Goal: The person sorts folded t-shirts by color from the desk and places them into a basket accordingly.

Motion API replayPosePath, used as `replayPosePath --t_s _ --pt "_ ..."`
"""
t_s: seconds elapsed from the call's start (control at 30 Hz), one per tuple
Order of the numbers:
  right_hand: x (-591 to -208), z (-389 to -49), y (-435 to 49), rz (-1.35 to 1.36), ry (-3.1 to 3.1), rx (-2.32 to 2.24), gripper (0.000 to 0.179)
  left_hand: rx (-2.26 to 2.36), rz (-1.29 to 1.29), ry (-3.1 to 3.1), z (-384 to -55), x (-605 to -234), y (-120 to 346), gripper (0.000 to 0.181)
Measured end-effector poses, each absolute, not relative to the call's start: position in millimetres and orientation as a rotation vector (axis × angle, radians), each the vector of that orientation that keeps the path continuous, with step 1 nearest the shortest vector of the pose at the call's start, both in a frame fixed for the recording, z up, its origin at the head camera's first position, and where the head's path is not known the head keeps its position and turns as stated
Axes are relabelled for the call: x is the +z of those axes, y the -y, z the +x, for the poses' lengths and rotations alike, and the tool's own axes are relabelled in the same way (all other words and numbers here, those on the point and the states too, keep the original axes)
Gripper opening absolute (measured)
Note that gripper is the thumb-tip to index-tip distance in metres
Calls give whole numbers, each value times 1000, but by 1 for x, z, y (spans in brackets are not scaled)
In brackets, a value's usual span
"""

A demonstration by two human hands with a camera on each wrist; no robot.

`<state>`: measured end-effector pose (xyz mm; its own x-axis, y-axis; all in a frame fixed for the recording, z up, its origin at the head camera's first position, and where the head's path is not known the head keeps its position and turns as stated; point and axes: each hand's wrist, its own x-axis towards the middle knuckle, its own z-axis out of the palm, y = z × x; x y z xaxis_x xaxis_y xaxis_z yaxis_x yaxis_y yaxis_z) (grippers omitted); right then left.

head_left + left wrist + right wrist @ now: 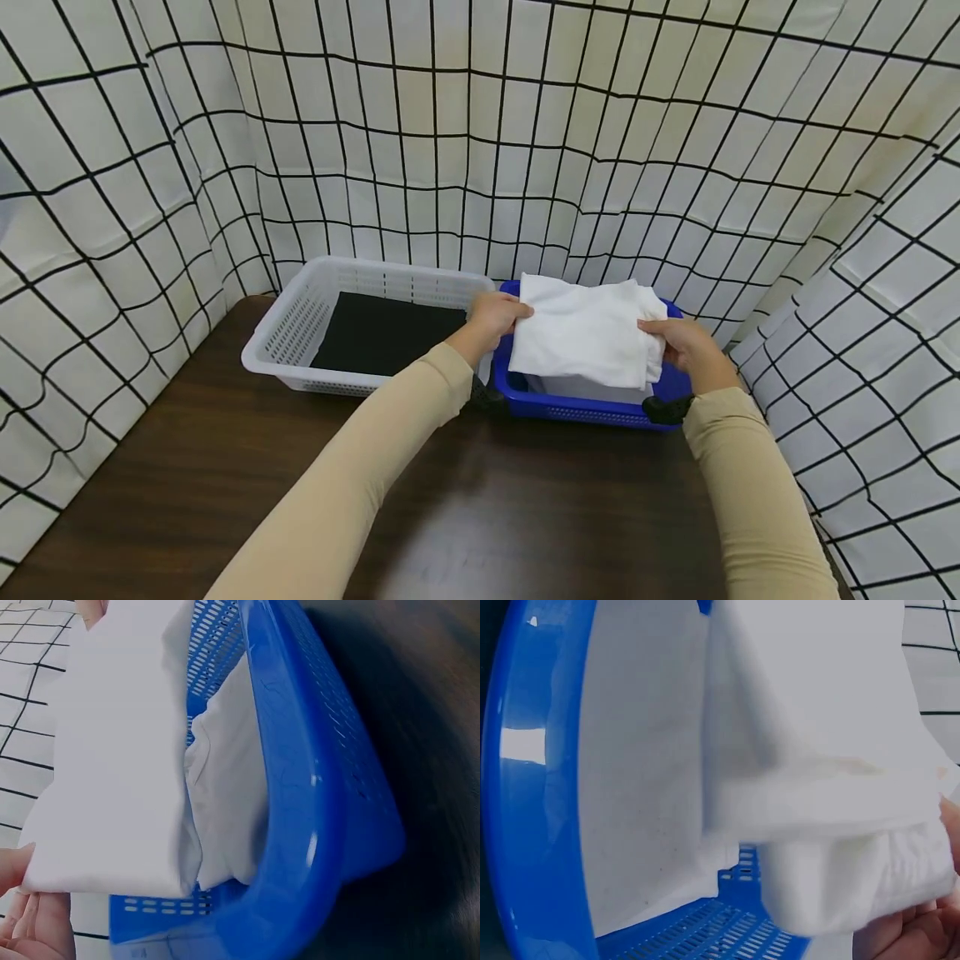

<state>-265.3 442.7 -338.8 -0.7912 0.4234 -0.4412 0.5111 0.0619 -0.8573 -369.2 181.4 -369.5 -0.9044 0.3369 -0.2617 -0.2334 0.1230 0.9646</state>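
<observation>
A folded white cloth (588, 329), perhaps a garment, is held up over the blue basket (592, 410). My left hand (498, 317) pinches its left edge, thumb on top and fingers beneath, as the left wrist view shows. The opposite edge is gripped by my right hand (681, 343), where the folded layers hang loosely in the right wrist view. Below the held cloth, another white cloth (229, 780) lies inside the blue basket, partly covered from sight.
Left of the blue basket stands a white basket (281, 333) with a folded black cloth (382, 333) inside. Both baskets sit on a dark brown table (315, 492). White curtains with a black grid pattern (420, 150) close off the back and sides.
</observation>
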Motion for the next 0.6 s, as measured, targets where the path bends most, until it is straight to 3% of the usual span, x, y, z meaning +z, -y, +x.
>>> replayPosePath --t_s 0.2,0.6 --pt "-346 -269 -440 1067 -2339 -1733 64 1791 82 -2062 -370 -378 -193 37" --pt "-359 -270 -441 1171 -2459 -1590 71 1572 166 -2229 -365 -392 -201 35"
